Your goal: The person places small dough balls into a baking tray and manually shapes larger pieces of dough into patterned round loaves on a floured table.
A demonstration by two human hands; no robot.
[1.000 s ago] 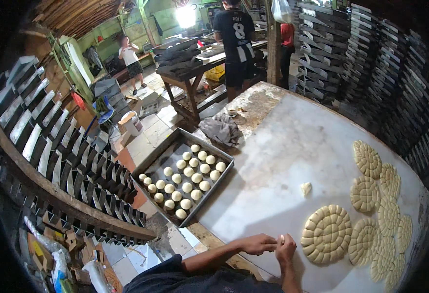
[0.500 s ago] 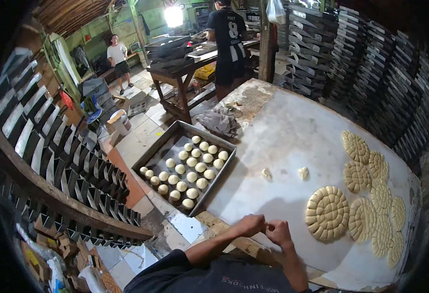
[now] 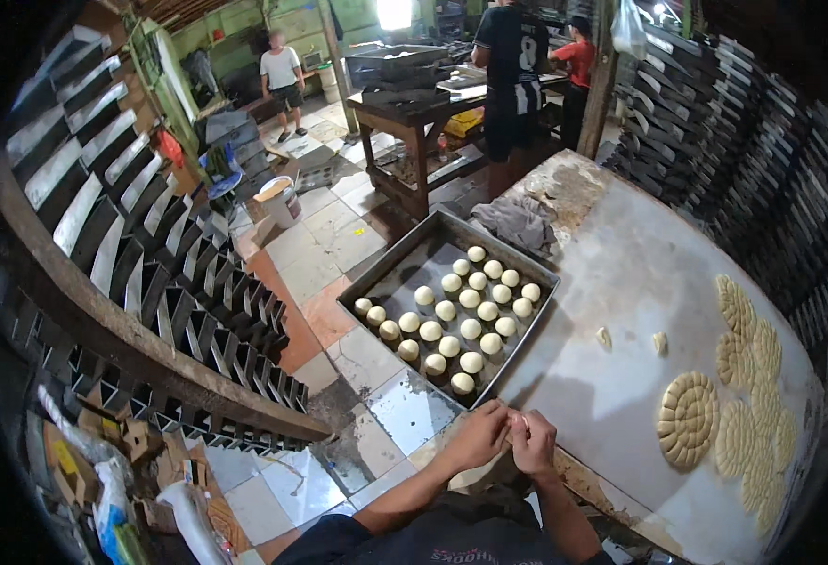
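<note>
My left hand and my right hand meet, fingers closed together, beside the near corner of a metal tray; what they hold is hidden. The tray has several round pale dough balls in it. Right of it, on the pale marble worktop, lie two small dough pieces and several flat dough rounds scored into segments, grouped at the right.
A grey cloth lies behind the tray. Stacked metal pans stand at right, more on a wooden rack at left. A bucket sits on the tiled floor. Three people are around a back table.
A second small dough piece has appeared on the worktop. My joined hands have moved nearer the tray's corner. The view has turned left. The co-worker in white has lowered their hands.
</note>
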